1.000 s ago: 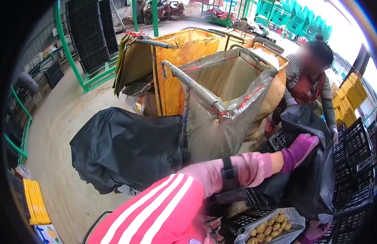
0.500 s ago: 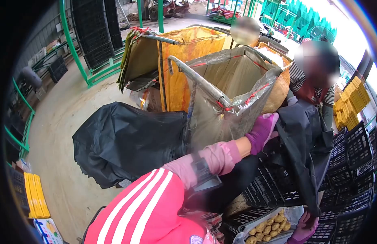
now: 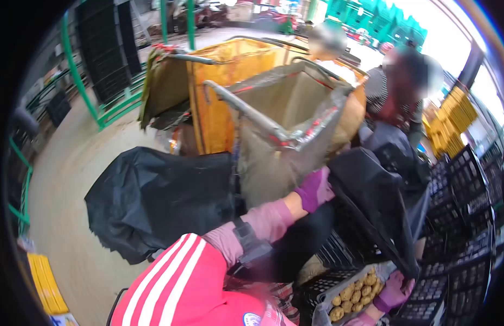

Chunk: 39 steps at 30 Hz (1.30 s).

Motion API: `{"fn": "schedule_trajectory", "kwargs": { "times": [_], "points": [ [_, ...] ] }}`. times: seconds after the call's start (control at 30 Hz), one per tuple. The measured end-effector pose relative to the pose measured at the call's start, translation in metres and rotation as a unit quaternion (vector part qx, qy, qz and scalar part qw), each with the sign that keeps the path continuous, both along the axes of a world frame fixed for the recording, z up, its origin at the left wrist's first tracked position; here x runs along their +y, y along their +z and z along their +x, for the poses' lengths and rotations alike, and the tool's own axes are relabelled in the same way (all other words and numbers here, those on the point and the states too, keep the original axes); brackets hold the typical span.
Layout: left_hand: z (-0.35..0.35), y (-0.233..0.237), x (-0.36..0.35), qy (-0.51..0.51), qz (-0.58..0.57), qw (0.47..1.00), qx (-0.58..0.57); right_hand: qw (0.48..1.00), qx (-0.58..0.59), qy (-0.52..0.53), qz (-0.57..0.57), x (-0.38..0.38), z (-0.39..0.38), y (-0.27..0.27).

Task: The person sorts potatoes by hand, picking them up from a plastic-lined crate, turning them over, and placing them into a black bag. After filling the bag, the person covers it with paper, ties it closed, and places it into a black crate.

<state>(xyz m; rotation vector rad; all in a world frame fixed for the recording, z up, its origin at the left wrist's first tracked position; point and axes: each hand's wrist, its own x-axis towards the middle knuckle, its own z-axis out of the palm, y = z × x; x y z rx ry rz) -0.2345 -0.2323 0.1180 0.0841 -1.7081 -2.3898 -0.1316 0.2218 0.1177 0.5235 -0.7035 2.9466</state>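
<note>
Purple gloves cover both of my hands. At the middle right, my left hand (image 3: 315, 190) is closed on the upper edge of a black sheet (image 3: 371, 201). My right hand (image 3: 394, 292) grips the sheet's lower corner at the bottom right. Stretched between the two, the sheet hangs partly in front of black crates. Just left of my right hand, potatoes (image 3: 356, 296) lie in a lined black crate (image 3: 316, 283). A pile of black sheets (image 3: 159, 198) is spread out left of my left arm.
A grey bag on a metal frame (image 3: 287, 125) stands ahead, with a yellow-orange bag (image 3: 214, 114) behind it. A person (image 3: 396, 103) is at the upper right, another behind the bags. Black crates (image 3: 467, 217) are stacked at right, yellow ones (image 3: 450, 122) beyond.
The whole view has shifted. My left hand has moved left and slightly down with the sheet's edge. My right hand is further left and higher, nearer the potatoes, and shows more fully.
</note>
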Motion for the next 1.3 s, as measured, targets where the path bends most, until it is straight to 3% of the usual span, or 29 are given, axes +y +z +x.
{"fn": "schedule_trajectory", "kwargs": {
  "times": [0.03,0.07,0.13,0.17,0.2,0.23,0.3,0.37,0.4,0.43,0.47,0.5,0.57,0.63,0.67,0.77,0.8,0.83,0.9,0.97,1.03,1.07,1.1,1.13,1.23,1.27,1.3],
  "points": [
    [-0.010,-0.003,0.005,0.001,-0.105,0.993,0.060,0.999,-0.020,-0.006,-0.038,0.009,-0.006,-0.007],
    [-0.011,0.007,0.004,0.014,-0.176,0.979,0.097,0.992,0.016,-0.120,0.039,0.016,-0.014,-0.020],
    [-0.012,0.029,0.006,0.060,-0.313,0.933,0.169,0.990,-0.071,-0.121,0.027,-0.049,-0.003,0.043],
    [-0.003,0.052,0.005,0.091,-0.351,0.923,0.132,0.984,-0.116,-0.135,0.028,-0.057,0.002,0.058],
    [-0.014,0.037,0.003,0.091,-0.303,0.937,0.150,0.901,-0.061,-0.341,0.262,-0.045,-0.001,0.030],
    [-0.020,0.038,-0.002,0.062,-0.286,0.951,0.097,0.725,-0.007,-0.504,0.469,-0.037,-0.010,0.001],
    [-0.044,0.005,-0.011,0.110,-0.358,0.912,0.168,0.668,-0.046,-0.487,0.561,-0.039,0.008,0.009],
    [-0.051,-0.013,-0.013,0.112,-0.367,0.903,0.195,0.605,0.009,-0.505,0.615,-0.035,0.010,0.003],
    [-0.048,-0.014,-0.009,0.103,-0.353,0.914,0.172,0.591,-0.017,-0.500,0.632,-0.030,0.011,-0.003],
    [-0.043,-0.014,-0.004,0.094,-0.338,0.924,0.149,0.775,-0.094,-0.432,0.451,-0.030,0.006,-0.004],
    [-0.029,-0.011,0.003,0.073,-0.304,0.946,0.086,0.901,-0.160,-0.326,0.237,-0.033,0.002,-0.005],
    [-0.017,-0.012,0.008,0.049,-0.269,0.962,0.019,0.958,-0.214,-0.193,0.006,-0.038,0.001,-0.008],
    [-0.012,-0.036,0.009,0.034,-0.329,0.943,-0.022,0.949,-0.243,-0.196,0.045,-0.032,0.003,-0.035],
    [-0.026,-0.096,0.007,0.009,-0.128,0.990,-0.060,0.927,-0.297,-0.227,0.017,-0.046,0.007,-0.042],
    [-0.045,-0.151,0.007,-0.009,0.111,0.991,-0.078,0.926,-0.308,-0.216,0.027,-0.044,0.006,-0.052],
    [-0.039,-0.167,0.029,-0.015,0.080,0.995,-0.053,0.932,-0.284,-0.201,0.098,-0.038,0.015,-0.064],
    [-0.043,-0.189,0.027,0.006,-0.181,0.983,-0.013,0.930,-0.278,-0.206,0.123,-0.033,0.018,-0.064],
    [-0.041,-0.200,0.028,0.025,-0.429,0.903,0.027,0.932,-0.265,-0.214,0.128,-0.037,0.022,-0.052],
    [-0.043,-0.212,0.030,0.065,-0.327,0.941,0.059,0.927,-0.253,-0.247,0.121,-0.049,0.021,-0.024],
    [-0.035,-0.193,0.036,0.075,-0.382,0.919,0.063,0.919,-0.252,-0.274,0.127,-0.045,0.017,-0.013],
    [-0.009,-0.130,0.036,0.060,-0.582,0.810,0.039,0.925,-0.242,-0.267,0.122,-0.037,0.015,-0.018],
    [-0.021,-0.156,0.035,0.082,-0.409,0.909,-0.005,0.931,-0.235,-0.259,0.100,-0.036,0.010,-0.020],
    [-0.040,-0.199,0.036,0.100,-0.218,0.970,-0.049,0.938,-0.228,-0.250,0.079,-0.035,0.006,-0.023],
    [-0.050,-0.223,0.038,0.113,-0.017,0.989,-0.092,0.926,-0.263,-0.252,0.097,-0.034,0.001,-0.033],
    [-0.030,-0.180,0.058,0.169,-0.206,0.955,-0.130,0.907,-0.335,-0.191,0.169,-0.018,-0.009,-0.099],
    [-0.027,-0.180,0.061,0.163,-0.120,0.973,-0.112,0.938,-0.302,-0.130,0.106,-0.014,-0.011,-0.123],
    [-0.025,-0.182,0.062,0.157,-0.034,0.983,-0.093,0.932,-0.331,-0.132,0.065,-0.028,-0.007,-0.116]
  ]
}}
